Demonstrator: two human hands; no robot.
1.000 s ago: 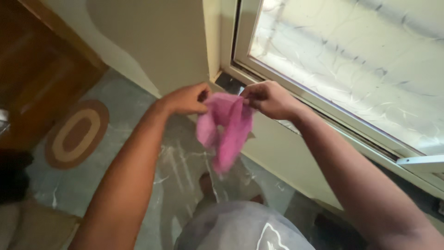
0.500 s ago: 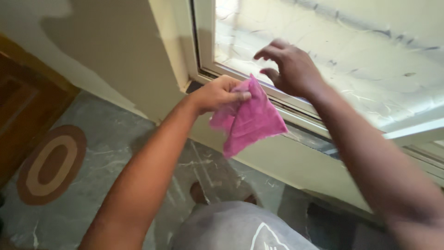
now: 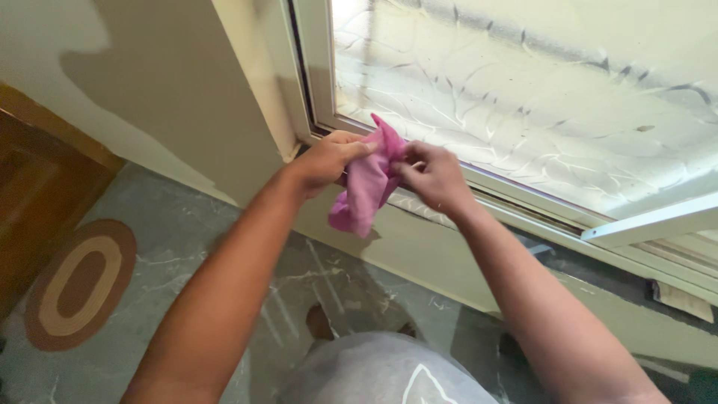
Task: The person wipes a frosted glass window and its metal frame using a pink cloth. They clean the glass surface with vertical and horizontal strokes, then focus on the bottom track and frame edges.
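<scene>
Back on the cloth (image 3: 366, 187) comes the right hand (image 3: 434, 173), which half a second ago was lifted open toward the glass (image 3: 523, 97); the view has also swung a little left. Now 2 hands share the pink cloth: left hand (image 3: 329, 158) clenched on its upper left edge, thumb and fingers pinching a fold, right hand pinching the right edge beside it. Cloth hangs bunched between them, just in front of the lower left corner of the window frame (image 3: 318, 82), its peak standing up against the pane and its tail drooping toward the sill (image 3: 479, 196) (whether it touches the frame, cannot tell). Judged from the drape: light, soft, limp, no stiffness at all, likely a microfibre sort with a grippy nap, not slippery or fragile. Best taken by edges or corners so it spreads flat; a grab at the middle would only wad it. Below: grey marble floor (image 3: 187, 247), an oval brown mat (image 3: 78, 284), a wooden door (image 3: 37, 187) at left.
</scene>
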